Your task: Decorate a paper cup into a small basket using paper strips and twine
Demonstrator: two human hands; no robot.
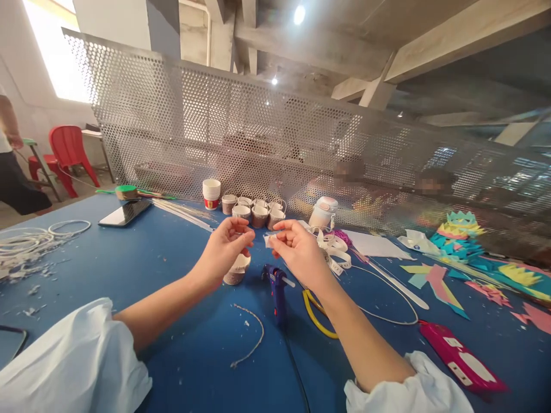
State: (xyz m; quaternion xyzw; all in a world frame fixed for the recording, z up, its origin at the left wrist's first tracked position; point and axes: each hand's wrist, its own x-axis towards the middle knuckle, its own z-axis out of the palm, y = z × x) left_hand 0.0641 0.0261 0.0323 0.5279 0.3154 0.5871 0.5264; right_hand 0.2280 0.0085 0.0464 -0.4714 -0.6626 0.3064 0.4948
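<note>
My right hand [297, 249] is raised over the blue table, thumb and fingers pinched on a small whitish piece [268, 240] that looks like paper or tape. Facing it, my left hand [224, 248] has its fingers curled toward the thumb; whatever they pinch, if anything, cannot be made out. Partly hidden below the left hand stands a small cup [235, 276] with a brownish outside and white inside. A blue hot glue gun [276, 295] with a clear stick in it is below the right hand. Nearer me lies a short piece of twine [259, 335].
Several small cups with handles [259, 216] and a stack of paper cups [211, 192] stand before a perforated metal screen [241, 132]. A phone [124, 213] and cord coils [26, 246] lie left. White ribbon [340, 261], a magenta power strip [462, 358] and paper scraps [439, 281] lie right.
</note>
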